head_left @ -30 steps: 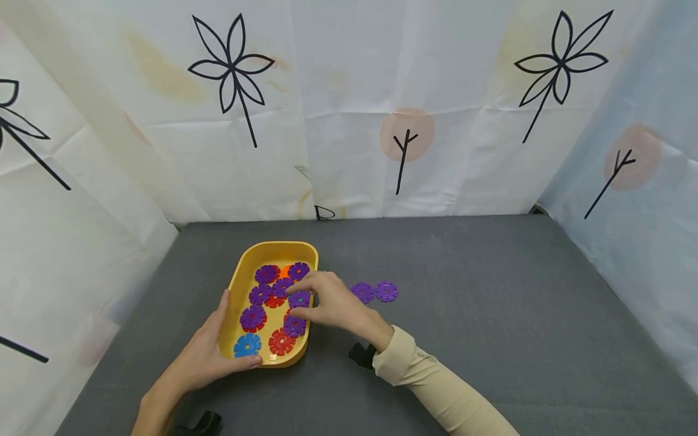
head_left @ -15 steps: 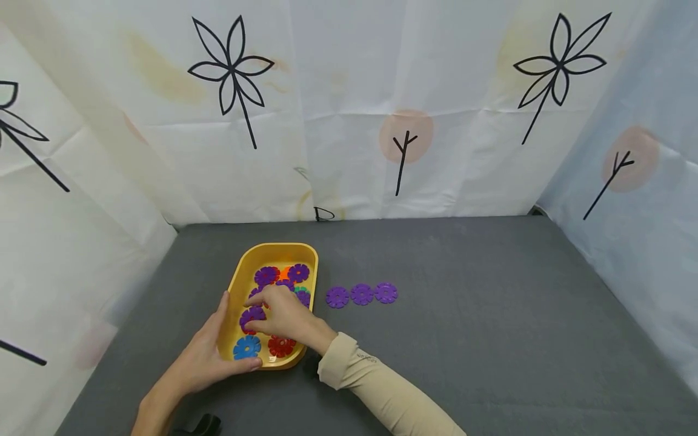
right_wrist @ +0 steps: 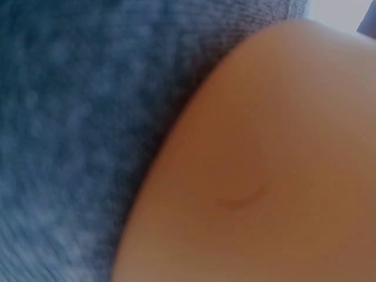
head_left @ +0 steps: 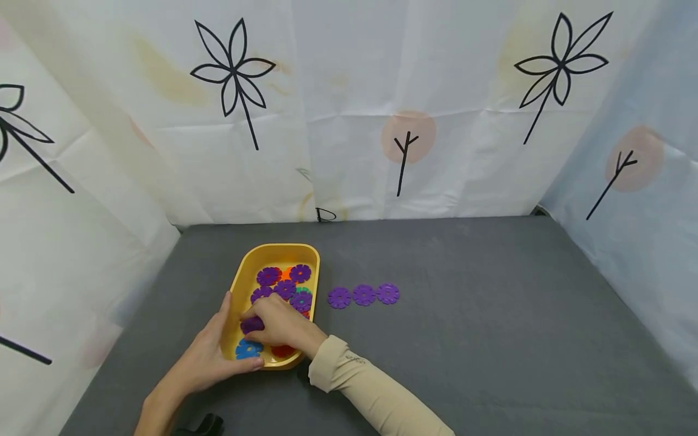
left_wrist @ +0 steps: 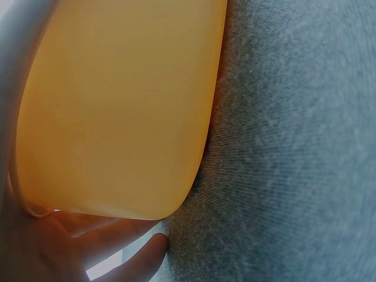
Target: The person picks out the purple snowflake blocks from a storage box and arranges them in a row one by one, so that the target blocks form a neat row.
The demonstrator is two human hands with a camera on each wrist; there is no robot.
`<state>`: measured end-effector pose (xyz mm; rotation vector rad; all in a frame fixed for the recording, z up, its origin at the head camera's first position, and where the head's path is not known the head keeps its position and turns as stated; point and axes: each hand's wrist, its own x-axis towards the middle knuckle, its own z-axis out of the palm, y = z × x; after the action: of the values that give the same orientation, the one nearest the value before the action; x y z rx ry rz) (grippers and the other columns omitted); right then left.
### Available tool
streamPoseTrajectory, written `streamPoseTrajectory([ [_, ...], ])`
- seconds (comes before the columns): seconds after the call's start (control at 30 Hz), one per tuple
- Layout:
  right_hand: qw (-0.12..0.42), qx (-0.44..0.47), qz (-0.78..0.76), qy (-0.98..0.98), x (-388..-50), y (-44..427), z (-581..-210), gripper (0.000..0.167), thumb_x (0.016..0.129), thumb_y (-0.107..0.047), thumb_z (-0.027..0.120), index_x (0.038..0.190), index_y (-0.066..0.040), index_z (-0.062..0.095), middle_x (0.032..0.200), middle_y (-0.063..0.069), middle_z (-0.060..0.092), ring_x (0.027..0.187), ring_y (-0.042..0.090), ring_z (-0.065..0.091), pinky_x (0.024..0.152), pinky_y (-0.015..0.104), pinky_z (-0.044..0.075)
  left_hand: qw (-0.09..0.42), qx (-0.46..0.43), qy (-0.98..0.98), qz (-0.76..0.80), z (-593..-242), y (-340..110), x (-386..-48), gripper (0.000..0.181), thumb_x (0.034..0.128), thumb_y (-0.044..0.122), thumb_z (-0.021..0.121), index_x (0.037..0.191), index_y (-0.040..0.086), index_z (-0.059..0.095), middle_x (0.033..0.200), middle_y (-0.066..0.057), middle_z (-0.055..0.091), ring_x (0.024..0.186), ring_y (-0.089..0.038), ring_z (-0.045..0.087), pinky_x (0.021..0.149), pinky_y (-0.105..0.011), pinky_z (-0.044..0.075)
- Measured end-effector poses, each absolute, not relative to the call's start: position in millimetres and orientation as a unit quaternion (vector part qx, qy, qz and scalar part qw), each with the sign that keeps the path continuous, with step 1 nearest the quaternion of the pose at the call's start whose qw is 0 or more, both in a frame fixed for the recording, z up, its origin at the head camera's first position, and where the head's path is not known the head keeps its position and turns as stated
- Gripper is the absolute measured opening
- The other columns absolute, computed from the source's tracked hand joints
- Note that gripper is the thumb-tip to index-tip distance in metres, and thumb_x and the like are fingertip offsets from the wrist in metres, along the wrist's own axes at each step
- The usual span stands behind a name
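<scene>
In the head view my left hand (head_left: 212, 348) holds the near left corner of a yellow tray (head_left: 280, 246), thumb on the near rim. The left wrist view shows its fingers (left_wrist: 138, 258) against the outer wall. My right hand (head_left: 283, 324) is inside the tray. Its thumb and fingers pinch a purple flower-shaped disc (head_left: 252, 326) at the left side. Near the thumb lies a blue flower disc (head_left: 248, 348); a red one (head_left: 282, 350) is partly hidden under the hand. More purple flower discs (head_left: 285, 289) lie farther back in the tray.
Three purple flower discs (head_left: 363, 295) lie in a row on the grey table (head_left: 463, 315), right of the tray. White printed cloth (head_left: 349, 163) rises behind the table and at both sides. A black object (head_left: 207, 425) shows by the left wrist.
My right hand has moved left across the tray, and its fingers have closed on a purple disc. A third purple disc now shows in the row. The left hand stays put.
</scene>
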<state>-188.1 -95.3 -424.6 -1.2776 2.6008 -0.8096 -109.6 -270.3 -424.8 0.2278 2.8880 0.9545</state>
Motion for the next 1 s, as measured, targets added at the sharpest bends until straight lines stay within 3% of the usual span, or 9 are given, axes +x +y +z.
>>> streamPoseTrajectory([
  [0.17, 0.083, -0.405, -0.266, 0.871, -186.0, -95.9, -423.7, 0.034, 0.090, -0.021, 0.080, 0.124, -0.017, 0.076, 0.111, -0.006, 0.078, 0.095, 0.003, 0.066, 0.098, 0.014, 0.046, 0.052, 0.066, 0.947, 0.310, -423.9, -270.1, -109.3, 0.136, 0.0767, 0.052, 0.085, 0.164, 0.008, -0.009, 0.156, -0.031, 0.034, 0.130, -0.043, 0.052, 0.102, -0.063, 0.051],
  [0.43, 0.084, -0.348, -0.240, 0.903, -182.9, -97.0, -426.4, 0.037, 0.087, -0.034, 0.083, 0.118, -0.016, 0.078, 0.102, -0.004, 0.071, 0.092, 0.007, 0.050, 0.093, 0.021, 0.045, 0.056, 0.059, 0.947, 0.310, -423.9, -269.5, -108.1, 0.136, 0.0767, 0.053, 0.084, 0.164, 0.010, -0.010, 0.154, -0.031, 0.036, 0.127, -0.042, 0.053, 0.101, -0.064, 0.051],
  [1.0, 0.107, -0.307, -0.246, 0.913, -179.6, -97.0, -422.8, 0.045, 0.084, -0.036, 0.085, 0.123, -0.017, 0.073, 0.110, -0.004, 0.064, 0.101, 0.008, 0.052, 0.101, 0.020, 0.046, 0.054, 0.058, 0.948, 0.307, -423.0, -268.3, -107.9, 0.136, 0.0761, 0.054, 0.084, 0.164, 0.009, -0.009, 0.156, -0.032, 0.034, 0.131, -0.046, 0.051, 0.103, -0.066, 0.049],
])
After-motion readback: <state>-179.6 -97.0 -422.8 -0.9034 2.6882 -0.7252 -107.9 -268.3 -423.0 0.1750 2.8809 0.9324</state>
